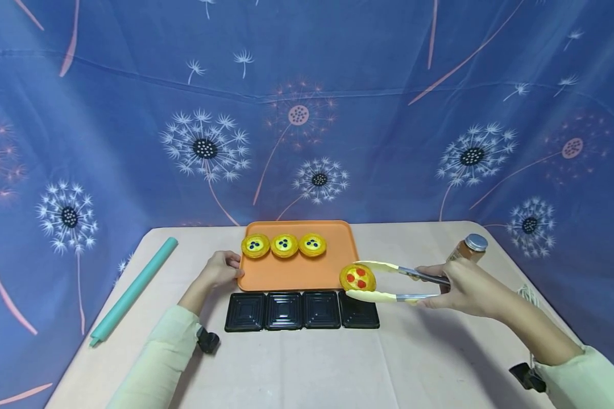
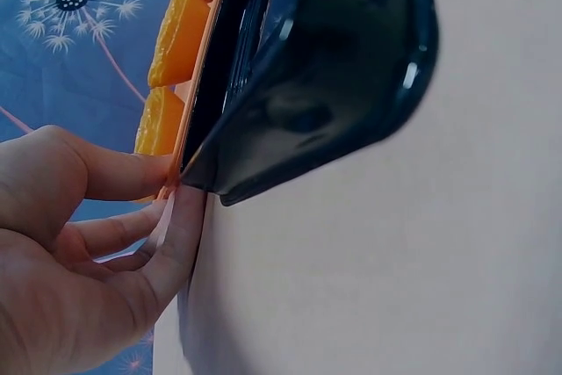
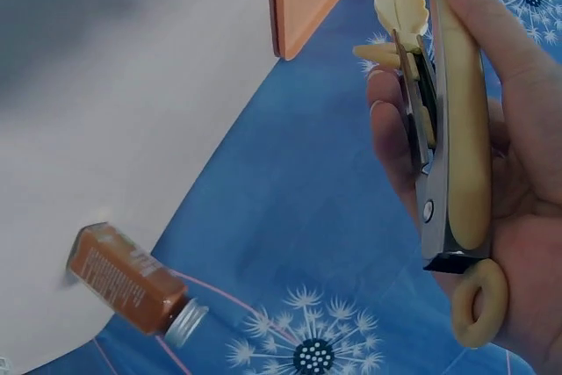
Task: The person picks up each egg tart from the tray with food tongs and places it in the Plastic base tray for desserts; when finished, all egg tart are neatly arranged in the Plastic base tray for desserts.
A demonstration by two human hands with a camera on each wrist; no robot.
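Note:
My right hand (image 1: 465, 288) grips a pair of tongs (image 3: 465, 120) with pale yellow tips and handles. Between the tips is an egg tart (image 1: 357, 277) with red pieces on top, over the front right corner of the orange tray (image 1: 291, 275). Three tarts with dark blue berries, the leftmost tart (image 1: 255, 245) among them, sit in a row along the tray's back left. My left hand (image 1: 220, 269) pinches the tray's left rim between thumb and fingers; the left wrist view shows this hand (image 2: 97, 226) close beside a black square dish (image 2: 325, 68).
Several black square dishes (image 1: 283, 311) stand in a row just in front of the tray. A teal roll (image 1: 134, 291) lies at the table's left edge. A jar of brown seasoning with a silver lid (image 1: 468, 247) stands behind my right hand. A patterned blue cloth (image 1: 307, 113) hangs behind.

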